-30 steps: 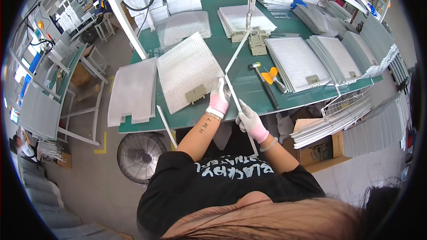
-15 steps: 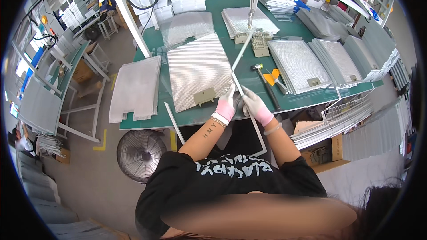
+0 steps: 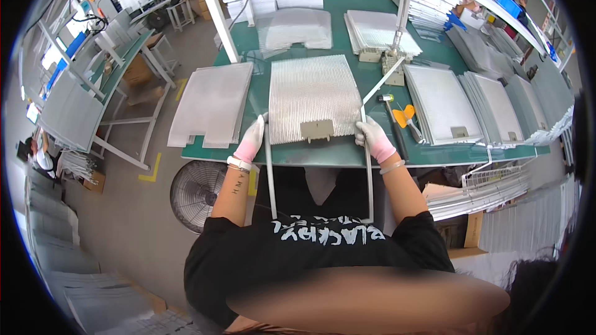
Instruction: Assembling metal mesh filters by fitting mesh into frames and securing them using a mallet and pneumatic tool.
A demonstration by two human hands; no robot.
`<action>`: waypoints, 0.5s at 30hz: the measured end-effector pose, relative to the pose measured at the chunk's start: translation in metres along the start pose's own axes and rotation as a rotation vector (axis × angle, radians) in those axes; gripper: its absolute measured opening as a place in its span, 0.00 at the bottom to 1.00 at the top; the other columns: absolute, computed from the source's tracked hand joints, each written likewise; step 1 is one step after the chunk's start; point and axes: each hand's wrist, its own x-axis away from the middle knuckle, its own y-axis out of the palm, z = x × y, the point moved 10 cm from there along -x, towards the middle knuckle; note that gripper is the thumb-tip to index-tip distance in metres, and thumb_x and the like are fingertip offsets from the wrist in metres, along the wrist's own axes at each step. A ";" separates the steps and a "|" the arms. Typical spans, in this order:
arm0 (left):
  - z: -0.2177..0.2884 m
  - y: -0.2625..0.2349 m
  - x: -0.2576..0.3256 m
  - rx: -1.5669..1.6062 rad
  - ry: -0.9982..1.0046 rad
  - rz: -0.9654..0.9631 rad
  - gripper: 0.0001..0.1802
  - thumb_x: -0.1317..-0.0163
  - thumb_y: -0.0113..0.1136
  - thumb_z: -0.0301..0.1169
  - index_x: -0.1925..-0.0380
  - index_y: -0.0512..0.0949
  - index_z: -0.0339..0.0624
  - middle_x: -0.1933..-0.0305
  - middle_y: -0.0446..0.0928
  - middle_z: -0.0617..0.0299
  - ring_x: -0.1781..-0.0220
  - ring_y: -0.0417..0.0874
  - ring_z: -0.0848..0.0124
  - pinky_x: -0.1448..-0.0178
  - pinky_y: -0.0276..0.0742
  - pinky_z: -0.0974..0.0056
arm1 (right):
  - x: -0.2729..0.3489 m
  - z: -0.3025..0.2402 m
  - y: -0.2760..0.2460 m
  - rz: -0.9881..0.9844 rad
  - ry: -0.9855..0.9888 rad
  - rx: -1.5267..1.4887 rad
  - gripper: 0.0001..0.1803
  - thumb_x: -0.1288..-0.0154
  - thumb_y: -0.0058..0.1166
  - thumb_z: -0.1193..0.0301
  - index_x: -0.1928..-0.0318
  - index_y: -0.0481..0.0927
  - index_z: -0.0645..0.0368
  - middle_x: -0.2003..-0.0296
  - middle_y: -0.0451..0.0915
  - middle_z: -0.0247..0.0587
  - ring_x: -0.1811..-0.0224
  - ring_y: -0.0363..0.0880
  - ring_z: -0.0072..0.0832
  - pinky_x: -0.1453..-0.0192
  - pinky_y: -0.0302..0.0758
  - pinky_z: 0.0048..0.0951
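Observation:
A thin silver metal frame point(image 3: 270, 180) stretches between my hands, its two long sides running back toward my body. My left hand point(image 3: 252, 135), in a white glove with a pink cuff, is closed round its left side. Gripping the right side is my right hand point(image 3: 374, 137), gloved alike; beyond it a hinged-looking strip point(image 3: 383, 82) angles away to the right. Between the hands lies a ridged silver mesh panel point(image 3: 315, 90) on the green table point(image 3: 248, 107). A beige plastic piece point(image 3: 317, 129) sits at the panel's near edge.
Right of the panel lie a hammer point(image 3: 393, 125) and an orange-handled tool point(image 3: 406, 116). Stacked mesh panels point(image 3: 442, 102) line the table's right side, with more sheets point(image 3: 211, 102) at left. A vertical power tool point(image 3: 403, 15) hangs above beige blocks point(image 3: 393, 65). A floor fan point(image 3: 198, 195) stands below.
My left hand has moved away from the right one, out to the frame's left side. The frame now lies straighter about the panel's near end. The whole view has shifted.

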 end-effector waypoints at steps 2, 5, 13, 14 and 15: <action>-0.003 0.015 -0.001 0.436 -0.081 -0.115 0.29 0.25 0.42 0.39 0.31 0.59 0.32 0.31 0.66 0.49 0.29 0.66 0.64 0.26 0.59 0.61 | -0.001 0.007 -0.002 -0.001 0.006 0.093 0.04 0.31 0.46 0.73 0.58 0.66 0.55 0.75 0.64 0.29 0.82 0.59 0.17 0.80 0.59 0.22; 0.056 0.045 0.012 0.469 -0.014 -0.210 0.35 0.29 0.49 0.31 0.28 0.48 0.32 0.28 0.60 0.54 0.29 0.65 0.69 0.25 0.56 0.65 | 0.014 -0.003 -0.010 0.082 -0.061 0.094 0.05 0.30 0.46 0.72 0.57 0.66 0.56 0.75 0.64 0.28 0.81 0.59 0.17 0.79 0.59 0.22; 0.124 0.058 0.041 0.247 0.119 -0.048 0.38 0.39 0.54 0.14 0.29 0.52 0.30 0.48 0.74 0.63 0.56 0.77 0.82 0.48 0.73 0.76 | 0.073 -0.064 0.017 0.029 -0.255 0.077 0.11 0.28 0.45 0.71 0.49 0.66 0.60 0.72 0.65 0.29 0.78 0.60 0.17 0.73 0.62 0.23; 0.133 0.055 0.047 0.151 0.232 0.034 0.37 0.38 0.53 0.16 0.29 0.52 0.30 0.50 0.73 0.63 0.58 0.74 0.81 0.49 0.72 0.76 | 0.073 -0.066 0.017 0.014 -0.293 0.127 0.13 0.28 0.45 0.72 0.46 0.65 0.62 0.72 0.66 0.30 0.78 0.61 0.18 0.73 0.63 0.23; 0.143 0.051 0.055 0.056 0.346 0.115 0.35 0.36 0.52 0.18 0.29 0.53 0.29 0.52 0.71 0.64 0.61 0.71 0.81 0.51 0.70 0.76 | 0.076 -0.067 0.020 0.016 -0.299 0.129 0.13 0.28 0.45 0.72 0.46 0.65 0.62 0.72 0.66 0.30 0.78 0.61 0.18 0.73 0.63 0.23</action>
